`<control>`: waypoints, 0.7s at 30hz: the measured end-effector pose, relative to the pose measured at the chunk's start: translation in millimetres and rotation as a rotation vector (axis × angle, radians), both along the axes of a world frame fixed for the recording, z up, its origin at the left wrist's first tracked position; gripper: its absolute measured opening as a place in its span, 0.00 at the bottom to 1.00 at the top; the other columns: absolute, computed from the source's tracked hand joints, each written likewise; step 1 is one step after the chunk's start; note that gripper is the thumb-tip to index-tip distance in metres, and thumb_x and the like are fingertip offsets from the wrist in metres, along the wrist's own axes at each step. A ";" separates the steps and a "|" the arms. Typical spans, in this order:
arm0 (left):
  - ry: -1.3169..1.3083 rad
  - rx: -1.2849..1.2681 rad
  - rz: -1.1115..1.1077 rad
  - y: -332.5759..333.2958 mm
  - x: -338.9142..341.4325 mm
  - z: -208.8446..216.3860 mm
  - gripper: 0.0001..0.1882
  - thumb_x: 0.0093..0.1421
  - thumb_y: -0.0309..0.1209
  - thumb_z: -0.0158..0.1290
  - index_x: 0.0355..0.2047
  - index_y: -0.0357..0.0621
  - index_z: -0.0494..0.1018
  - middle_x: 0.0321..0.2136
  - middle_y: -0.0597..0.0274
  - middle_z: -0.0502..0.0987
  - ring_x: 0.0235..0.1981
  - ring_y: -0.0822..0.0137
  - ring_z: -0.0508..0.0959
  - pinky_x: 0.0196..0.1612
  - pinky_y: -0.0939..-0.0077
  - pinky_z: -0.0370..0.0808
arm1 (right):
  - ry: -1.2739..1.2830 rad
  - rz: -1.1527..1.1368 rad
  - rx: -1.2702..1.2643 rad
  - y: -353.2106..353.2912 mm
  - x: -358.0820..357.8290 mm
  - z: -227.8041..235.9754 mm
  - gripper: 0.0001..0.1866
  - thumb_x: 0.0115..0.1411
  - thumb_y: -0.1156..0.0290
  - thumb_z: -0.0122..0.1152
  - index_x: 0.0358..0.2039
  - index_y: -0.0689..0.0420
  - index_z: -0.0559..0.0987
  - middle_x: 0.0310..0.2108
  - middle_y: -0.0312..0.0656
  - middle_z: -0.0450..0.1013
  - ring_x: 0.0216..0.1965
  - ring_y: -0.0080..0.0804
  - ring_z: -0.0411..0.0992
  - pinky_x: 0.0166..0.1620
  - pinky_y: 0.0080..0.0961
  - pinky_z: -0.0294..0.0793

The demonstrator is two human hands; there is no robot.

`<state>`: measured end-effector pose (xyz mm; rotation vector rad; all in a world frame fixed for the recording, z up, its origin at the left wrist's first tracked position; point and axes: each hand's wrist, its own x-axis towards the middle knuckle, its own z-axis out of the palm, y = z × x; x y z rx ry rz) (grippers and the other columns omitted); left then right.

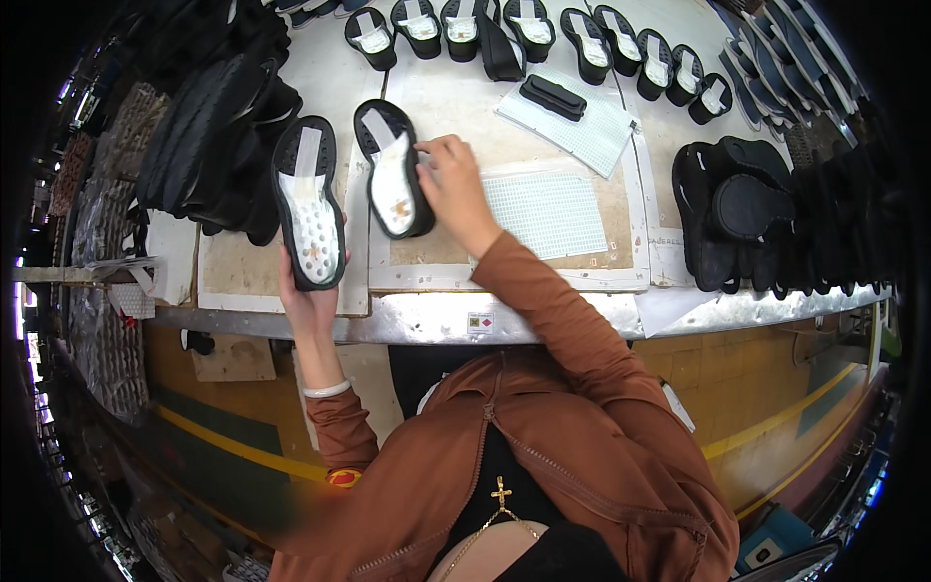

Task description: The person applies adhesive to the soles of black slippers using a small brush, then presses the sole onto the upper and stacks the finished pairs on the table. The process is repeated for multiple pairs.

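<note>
A black shoe sole with a white, dimpled inside rests heel end in my left hand, whose fingers are closed around that end. It is held at the front of the table, toe end pointing away from me. Just to its right stands a second black shoe sole, its white inside marked by a brownish patch near the heel. My right hand has bent fingers pressed to the right side of this second sole; part of the fingertips is hidden.
Several similar soles line the table's far side. Black soles are stacked at left and right. Two gridded sheets lie right of my right hand, a black brush-like block on the farther one. A metal edge runs along the table front.
</note>
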<state>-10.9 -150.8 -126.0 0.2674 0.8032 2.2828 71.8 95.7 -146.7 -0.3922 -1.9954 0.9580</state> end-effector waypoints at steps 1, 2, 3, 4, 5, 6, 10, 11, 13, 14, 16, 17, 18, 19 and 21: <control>-0.006 0.057 -0.031 -1.7 0.6 -2.6 0.33 0.76 0.49 0.39 0.74 0.46 0.54 0.72 0.46 0.60 0.72 0.47 0.62 0.59 0.47 0.76 | -0.031 0.037 0.031 13.5 11.6 4.8 0.12 0.61 0.82 0.62 0.45 0.59 0.82 0.41 0.47 0.77 0.41 0.41 0.76 0.48 0.33 0.77; -0.005 0.125 -0.070 -2.0 1.6 -5.0 0.34 0.76 0.49 0.39 0.74 0.44 0.54 0.72 0.44 0.59 0.72 0.45 0.62 0.57 0.48 0.78 | -0.086 0.062 0.044 30.0 24.1 9.8 0.11 0.61 0.82 0.63 0.44 0.59 0.83 0.41 0.46 0.77 0.42 0.40 0.77 0.48 0.31 0.78; -0.043 0.148 -0.072 -1.9 2.8 -7.1 0.34 0.75 0.50 0.39 0.74 0.43 0.54 0.72 0.44 0.59 0.72 0.44 0.61 0.55 0.49 0.80 | -0.095 0.095 0.086 45.8 36.4 14.3 0.10 0.60 0.81 0.63 0.42 0.59 0.84 0.42 0.45 0.78 0.42 0.39 0.78 0.48 0.30 0.78; -0.074 0.180 -0.082 -0.9 4.4 -8.9 0.34 0.75 0.50 0.40 0.74 0.43 0.55 0.71 0.44 0.59 0.72 0.42 0.61 0.53 0.50 0.81 | -0.159 0.136 0.015 58.4 49.9 17.2 0.09 0.59 0.81 0.65 0.41 0.59 0.83 0.42 0.45 0.77 0.42 0.41 0.78 0.48 0.32 0.77; -0.096 0.217 -0.090 0.9 6.1 -10.4 0.34 0.75 0.50 0.40 0.73 0.42 0.55 0.71 0.43 0.59 0.72 0.41 0.61 0.51 0.51 0.83 | -0.203 0.177 -0.040 69.2 61.3 19.7 0.09 0.58 0.80 0.66 0.39 0.58 0.83 0.42 0.45 0.77 0.43 0.43 0.77 0.48 0.34 0.77; -0.113 0.205 -0.082 4.3 6.9 -11.6 0.36 0.74 0.52 0.41 0.73 0.40 0.56 0.71 0.41 0.59 0.72 0.39 0.60 0.49 0.52 0.84 | -0.247 0.192 0.012 77.2 69.2 21.2 0.09 0.58 0.79 0.67 0.40 0.58 0.84 0.43 0.43 0.78 0.43 0.42 0.79 0.48 0.33 0.78; -0.145 0.404 -0.247 23.5 12.4 -12.7 0.35 0.74 0.52 0.39 0.74 0.45 0.55 0.73 0.39 0.52 0.76 0.43 0.49 0.55 0.47 0.81 | -0.314 0.272 0.094 77.9 83.4 19.2 0.10 0.58 0.78 0.68 0.41 0.60 0.84 0.45 0.43 0.78 0.47 0.43 0.78 0.51 0.34 0.78; -0.162 0.430 -0.260 26.2 15.4 -11.2 0.35 0.75 0.52 0.39 0.74 0.45 0.54 0.74 0.39 0.51 0.76 0.43 0.48 0.56 0.45 0.80 | -0.281 0.296 0.088 74.3 83.2 18.0 0.10 0.58 0.78 0.68 0.41 0.60 0.84 0.46 0.43 0.78 0.47 0.43 0.78 0.51 0.34 0.78; -0.205 0.489 -0.311 35.8 22.3 -9.1 0.35 0.75 0.52 0.38 0.75 0.46 0.53 0.74 0.39 0.50 0.77 0.44 0.47 0.57 0.41 0.78 | -0.284 0.283 0.067 69.5 84.9 16.0 0.09 0.58 0.78 0.68 0.41 0.60 0.83 0.47 0.44 0.78 0.47 0.43 0.78 0.52 0.34 0.78; -0.233 0.262 -0.141 35.2 30.8 -7.1 0.39 0.72 0.54 0.41 0.74 0.41 0.53 0.71 0.35 0.57 0.71 0.34 0.59 0.42 0.50 0.86 | -0.268 0.263 0.091 70.3 87.7 15.5 0.09 0.59 0.78 0.68 0.41 0.61 0.83 0.48 0.44 0.77 0.48 0.43 0.78 0.51 0.33 0.78; -0.228 0.358 -0.259 38.5 40.1 -4.0 0.39 0.73 0.54 0.40 0.75 0.42 0.51 0.72 0.33 0.53 0.73 0.34 0.53 0.47 0.43 0.84 | -0.260 0.185 0.073 76.2 103.7 16.2 0.10 0.58 0.77 0.68 0.41 0.60 0.83 0.48 0.44 0.77 0.48 0.43 0.78 0.51 0.33 0.78; -0.242 0.433 -0.342 38.9 44.3 -2.4 0.37 0.74 0.53 0.39 0.75 0.45 0.52 0.73 0.34 0.50 0.75 0.36 0.48 0.52 0.39 0.81 | -0.229 0.160 0.086 80.3 111.8 16.2 0.10 0.58 0.77 0.68 0.41 0.60 0.83 0.48 0.44 0.77 0.48 0.43 0.78 0.51 0.33 0.78; -0.204 0.372 -0.347 39.4 49.0 -1.9 0.38 0.73 0.54 0.40 0.75 0.44 0.51 0.72 0.32 0.50 0.74 0.33 0.50 0.48 0.40 0.83 | -0.207 0.093 0.086 88.1 123.3 17.1 0.10 0.58 0.77 0.69 0.41 0.60 0.84 0.47 0.43 0.78 0.48 0.42 0.78 0.52 0.32 0.78; -0.193 0.344 -0.338 39.9 53.7 -2.0 0.39 0.73 0.54 0.40 0.75 0.42 0.51 0.72 0.30 0.51 0.72 0.31 0.52 0.45 0.41 0.85 | -0.229 0.020 0.081 99.1 136.8 18.7 0.10 0.57 0.78 0.69 0.41 0.60 0.84 0.47 0.43 0.78 0.48 0.42 0.78 0.52 0.32 0.77; -0.182 0.332 -0.392 42.1 61.3 -3.2 0.41 0.73 0.55 0.40 0.75 0.39 0.49 0.70 0.25 0.51 0.70 0.26 0.56 0.41 0.40 0.86 | -0.270 -0.107 0.081 121.5 162.8 21.8 0.10 0.57 0.78 0.69 0.40 0.59 0.84 0.46 0.42 0.79 0.48 0.41 0.78 0.52 0.32 0.77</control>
